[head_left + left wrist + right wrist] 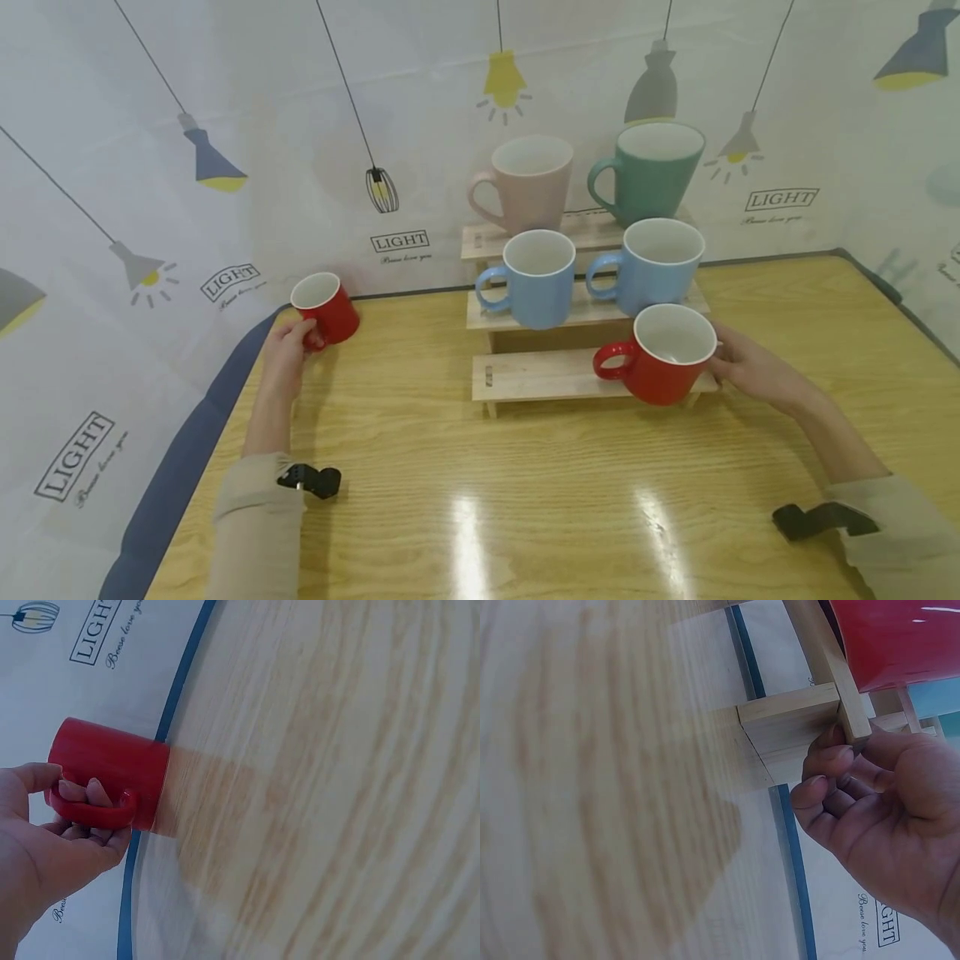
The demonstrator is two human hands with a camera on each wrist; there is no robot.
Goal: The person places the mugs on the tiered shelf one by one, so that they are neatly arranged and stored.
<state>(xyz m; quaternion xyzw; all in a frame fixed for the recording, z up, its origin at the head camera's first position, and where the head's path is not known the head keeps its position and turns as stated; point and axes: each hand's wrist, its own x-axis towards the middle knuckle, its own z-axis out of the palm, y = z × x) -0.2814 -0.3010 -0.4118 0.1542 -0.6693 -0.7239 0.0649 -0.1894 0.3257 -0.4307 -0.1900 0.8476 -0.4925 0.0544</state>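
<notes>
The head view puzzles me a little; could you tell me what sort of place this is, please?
Probably a staged tabletop set, not a real kitchen: a wooden table enclosed by a lamp-printed backdrop, with a stepped wooden rack displaying mugs.

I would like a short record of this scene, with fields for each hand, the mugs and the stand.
left hand: grips the handle of the small red mug, fingers through the loop
small red mug: near the table's left back edge
right hand: beside the large red mug; fingers loosely curled near the stand's end, grasp not clear
large red mug: bottom step, right end, handle to the left
wooden stand: three steps
middle step: two blue mugs
top step: pink mug, green mug
</notes>
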